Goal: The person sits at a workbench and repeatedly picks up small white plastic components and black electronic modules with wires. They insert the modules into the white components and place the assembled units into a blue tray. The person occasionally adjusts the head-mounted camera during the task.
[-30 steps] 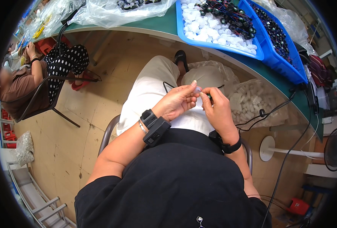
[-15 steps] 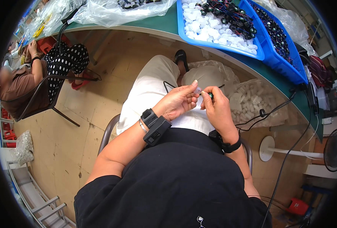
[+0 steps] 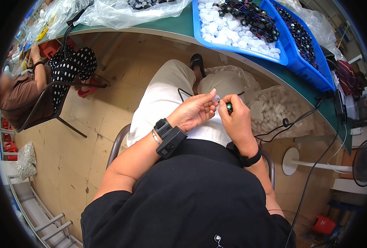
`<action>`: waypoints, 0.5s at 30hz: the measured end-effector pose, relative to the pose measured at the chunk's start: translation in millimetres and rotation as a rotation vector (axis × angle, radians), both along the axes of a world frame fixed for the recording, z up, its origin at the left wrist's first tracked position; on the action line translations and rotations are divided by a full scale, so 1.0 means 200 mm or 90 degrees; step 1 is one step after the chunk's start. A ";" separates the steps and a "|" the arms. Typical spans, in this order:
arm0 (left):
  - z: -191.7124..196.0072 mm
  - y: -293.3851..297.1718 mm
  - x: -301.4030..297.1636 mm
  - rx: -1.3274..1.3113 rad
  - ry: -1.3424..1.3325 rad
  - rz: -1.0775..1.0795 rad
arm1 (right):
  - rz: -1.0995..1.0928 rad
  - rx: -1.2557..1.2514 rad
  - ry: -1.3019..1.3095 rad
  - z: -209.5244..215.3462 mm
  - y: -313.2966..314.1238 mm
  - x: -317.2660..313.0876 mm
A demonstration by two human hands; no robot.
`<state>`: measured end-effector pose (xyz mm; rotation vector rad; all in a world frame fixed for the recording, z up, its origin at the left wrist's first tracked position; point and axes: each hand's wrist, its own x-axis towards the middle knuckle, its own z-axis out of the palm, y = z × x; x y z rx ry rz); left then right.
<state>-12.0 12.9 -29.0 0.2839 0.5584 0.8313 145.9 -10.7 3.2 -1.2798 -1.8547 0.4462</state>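
Pinched between the fingertips of the left hand (image 3: 194, 110) is a small white cap (image 3: 216, 98), held over the lap. Just beside it, a small dark green-tipped part (image 3: 229, 107) is gripped by the closed right hand (image 3: 236, 120).

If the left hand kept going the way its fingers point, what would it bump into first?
Probably the small white cap at its own fingertips, and right behind that the right hand holding a little dark part. The left hand points straight across at them, though depth is hard to judge.
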 end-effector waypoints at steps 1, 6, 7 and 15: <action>0.00 0.00 0.00 0.000 0.002 0.001 | -0.001 0.011 -0.006 0.00 0.00 0.00; 0.01 0.00 0.00 -0.001 0.005 0.006 | -0.003 0.010 -0.009 0.00 0.00 0.00; 0.01 0.00 0.00 -0.004 0.005 0.008 | -0.004 0.009 -0.011 0.00 0.00 0.00; 0.01 0.00 0.00 -0.007 0.008 0.011 | 0.000 0.012 -0.010 0.00 0.00 0.00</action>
